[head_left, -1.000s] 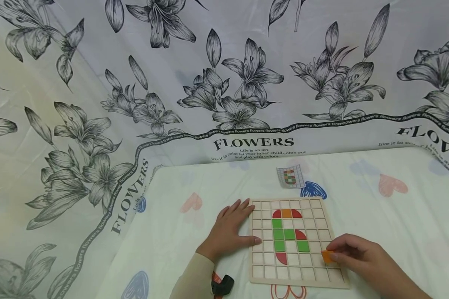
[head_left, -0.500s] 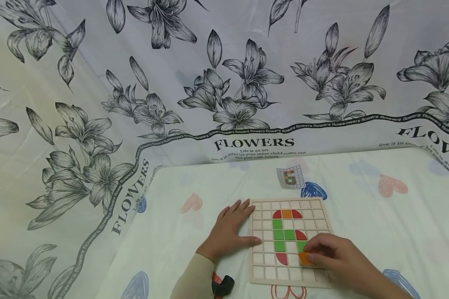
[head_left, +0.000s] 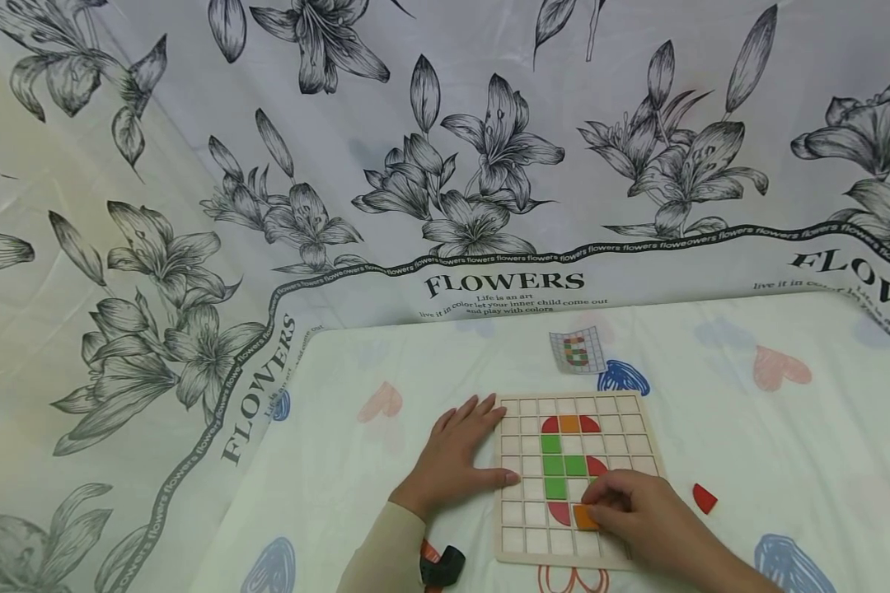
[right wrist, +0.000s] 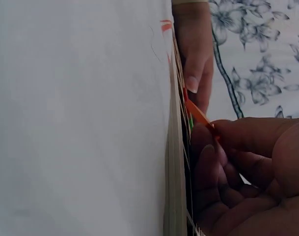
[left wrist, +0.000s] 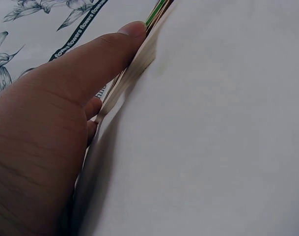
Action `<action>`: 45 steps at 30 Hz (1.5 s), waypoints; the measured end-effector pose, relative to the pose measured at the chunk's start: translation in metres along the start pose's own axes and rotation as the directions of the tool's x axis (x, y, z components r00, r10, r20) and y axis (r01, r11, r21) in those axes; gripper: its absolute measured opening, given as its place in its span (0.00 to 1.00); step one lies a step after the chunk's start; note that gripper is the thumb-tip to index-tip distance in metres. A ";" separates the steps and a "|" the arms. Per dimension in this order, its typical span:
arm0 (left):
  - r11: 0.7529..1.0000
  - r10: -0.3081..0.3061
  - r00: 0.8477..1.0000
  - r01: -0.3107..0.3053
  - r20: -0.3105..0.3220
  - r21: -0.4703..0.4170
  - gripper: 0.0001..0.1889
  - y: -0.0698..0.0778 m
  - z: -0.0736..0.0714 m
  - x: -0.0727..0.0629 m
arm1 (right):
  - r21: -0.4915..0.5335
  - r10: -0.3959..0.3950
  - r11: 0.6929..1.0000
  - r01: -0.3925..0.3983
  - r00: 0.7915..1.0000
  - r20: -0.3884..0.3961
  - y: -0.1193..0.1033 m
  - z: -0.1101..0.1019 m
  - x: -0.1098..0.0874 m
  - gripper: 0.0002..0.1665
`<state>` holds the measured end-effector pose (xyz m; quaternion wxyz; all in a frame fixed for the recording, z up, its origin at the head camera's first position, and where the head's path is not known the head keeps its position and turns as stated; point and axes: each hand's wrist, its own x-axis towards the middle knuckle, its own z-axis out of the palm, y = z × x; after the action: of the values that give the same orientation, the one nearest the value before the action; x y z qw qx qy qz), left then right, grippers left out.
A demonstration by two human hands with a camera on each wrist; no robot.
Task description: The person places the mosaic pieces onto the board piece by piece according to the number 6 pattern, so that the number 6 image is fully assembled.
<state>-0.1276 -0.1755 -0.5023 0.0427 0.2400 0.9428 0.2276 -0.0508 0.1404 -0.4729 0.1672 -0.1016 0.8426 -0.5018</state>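
My right hand (head_left: 641,511) pinches an orange square tile (head_left: 585,518) between thumb and fingers, low over the wooden grid board (head_left: 522,539). In the right wrist view the orange tile (right wrist: 199,114) tilts, one edge down at the board. Just left of it lies a red quarter-round tile (head_left: 559,514). Green square tiles (head_left: 555,477), more red quarter-rounds and another orange square (head_left: 569,424) fill cells higher up; my right fingers hide one green tile. My left hand (head_left: 452,461) rests along the board's left edge, fingers extended, thumb (left wrist: 132,32) on the rim.
A loose red quarter-round tile (head_left: 704,498) lies on the cloth right of the board. Behind the board is a small card (head_left: 574,351) printed with a coloured grid pattern. A black object (head_left: 443,567) sits near my left forearm.
My right hand has carried the orange tile left from the board's right edge, down beside the lower red tile. The loose red tile at right has come into view. My left hand stays put.
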 end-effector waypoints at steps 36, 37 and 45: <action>1.000 -0.005 1.000 0.005 0.007 0.017 0.53 0.000 -0.001 0.000 | 0.167 -0.056 0.984 0.056 0.998 -0.008 -0.003 -0.006 -0.008 0.11; 1.000 -0.006 1.000 0.006 0.009 0.015 0.53 0.001 -0.001 0.000 | 0.194 -0.069 0.979 0.068 0.998 -0.001 -0.002 -0.007 -0.008 0.12; 1.000 -0.008 1.000 0.007 0.014 0.010 0.53 0.001 -0.001 0.000 | 0.381 -0.134 0.918 0.107 0.990 0.045 0.002 -0.021 -0.010 0.19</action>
<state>-0.1274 -0.1750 -0.5009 0.0488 0.2383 0.9445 0.2208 -0.0498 0.1620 -0.4640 0.1820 -0.1369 0.7160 -0.6599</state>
